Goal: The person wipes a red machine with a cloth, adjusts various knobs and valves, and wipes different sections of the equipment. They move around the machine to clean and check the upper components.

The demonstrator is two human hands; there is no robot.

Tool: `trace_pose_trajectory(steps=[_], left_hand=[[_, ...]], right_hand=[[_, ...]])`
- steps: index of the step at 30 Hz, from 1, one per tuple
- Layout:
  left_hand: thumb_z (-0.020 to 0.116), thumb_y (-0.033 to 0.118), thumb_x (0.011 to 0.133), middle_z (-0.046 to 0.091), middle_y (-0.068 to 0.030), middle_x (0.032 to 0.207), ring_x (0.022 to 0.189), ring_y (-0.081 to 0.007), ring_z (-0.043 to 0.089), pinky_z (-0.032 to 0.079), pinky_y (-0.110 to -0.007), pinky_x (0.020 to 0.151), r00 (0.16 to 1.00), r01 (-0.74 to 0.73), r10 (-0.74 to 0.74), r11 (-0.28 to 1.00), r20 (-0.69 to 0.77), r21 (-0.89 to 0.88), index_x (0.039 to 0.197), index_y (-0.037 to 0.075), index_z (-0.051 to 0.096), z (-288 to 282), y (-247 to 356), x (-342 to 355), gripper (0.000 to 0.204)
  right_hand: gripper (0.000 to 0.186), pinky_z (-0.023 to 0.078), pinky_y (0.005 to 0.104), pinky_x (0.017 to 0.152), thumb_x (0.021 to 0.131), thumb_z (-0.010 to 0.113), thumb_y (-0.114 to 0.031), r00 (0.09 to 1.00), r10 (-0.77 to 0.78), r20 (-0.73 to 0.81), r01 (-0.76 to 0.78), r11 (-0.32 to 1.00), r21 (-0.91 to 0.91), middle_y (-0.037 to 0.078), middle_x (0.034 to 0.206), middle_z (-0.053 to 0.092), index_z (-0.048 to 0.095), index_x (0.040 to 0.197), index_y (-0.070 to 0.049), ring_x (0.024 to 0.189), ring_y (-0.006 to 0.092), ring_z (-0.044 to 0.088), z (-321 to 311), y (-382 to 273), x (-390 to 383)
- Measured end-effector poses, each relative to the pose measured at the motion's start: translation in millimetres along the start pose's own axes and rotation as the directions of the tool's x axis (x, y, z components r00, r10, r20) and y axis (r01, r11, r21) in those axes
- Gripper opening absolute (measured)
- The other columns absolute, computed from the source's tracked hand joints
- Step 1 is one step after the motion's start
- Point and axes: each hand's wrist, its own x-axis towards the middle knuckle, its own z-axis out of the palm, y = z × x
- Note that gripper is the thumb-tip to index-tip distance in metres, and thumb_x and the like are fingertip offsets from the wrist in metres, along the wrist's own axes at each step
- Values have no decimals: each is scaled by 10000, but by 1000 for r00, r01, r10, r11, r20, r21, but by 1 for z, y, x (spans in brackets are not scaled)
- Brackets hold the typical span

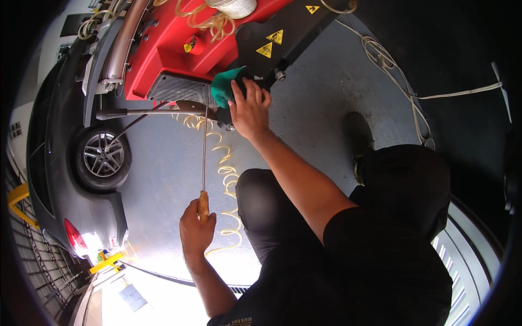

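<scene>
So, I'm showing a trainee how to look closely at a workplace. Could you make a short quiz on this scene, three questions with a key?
1. Multiple choice: what holds the thin-shafted tool by its handle?
A) both hands together
B) the left hand alone
C) neither hand

2. True or false: the right hand has its fingers against the green item at the machine.

3. Fill the gap: the silver-spoked wheel at the left of the picture is on a dark ____.

Key: 1: B. 2: True. 3: car.
</scene>
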Motion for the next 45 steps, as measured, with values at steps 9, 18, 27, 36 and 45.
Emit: trace_pose_trajectory(steps=[9, 18, 27, 36, 45], left_hand=[[778, 65, 775, 699, -190, 1002, 915, -418, 698, 548, -476, 777, 983, -184, 182, 981, -28, -65, 1175, 19, 658, 25, -16, -2, 420], [754, 61, 725, 702, -174, 969, 885, -422, 701, 554, -482, 727, 946, -308, 277, 929, -167, -206, 1132, 52, 686, 41, -38, -5, 412], [754, 110, 692, 674, -149, 884, 791, -407, 696, 556, -488, 683, 950, -297, 254, 915, -182, -274, 1075, 77, 688, 70, -69, -18, 389], [746, 121, 698, 680, -132, 893, 764, -396, 701, 567, -481, 667, 955, -283, 245, 920, -165, -273, 1063, 95, 691, 80, -70, -14, 370], [762, 141, 705, 695, -128, 931, 788, -384, 711, 587, -466, 695, 957, -277, 232, 910, -173, -309, 1069, 94, 695, 86, -77, -16, 374]], right_hand=[[168, 433, 435, 795, 935, 565, -198, 862, -194, 468, 404, 820, -406, 72, 1023, 629, 717, 993, -154, 967, 249, 600, 13, 0, 76], [170, 583, 449, 717, 897, 588, -218, 651, -344, 676, 604, 774, -188, 119, 861, 753, 709, 996, -152, 871, 299, 753, 2, 15, 104], [295, 601, 458, 689, 897, 689, -358, 640, -278, 716, 631, 722, -284, 122, 862, 729, 618, 1074, -132, 812, 317, 746, -14, 17, 96], [318, 602, 457, 694, 937, 666, -402, 721, -230, 653, 563, 744, -360, 140, 936, 697, 604, 1091, -131, 821, 320, 743, -3, 13, 92], [382, 600, 482, 685, 980, 625, -463, 813, -268, 517, 516, 742, -428, 148, 987, 653, 532, 1056, -101, 821, 352, 732, -9, 24, 63]])
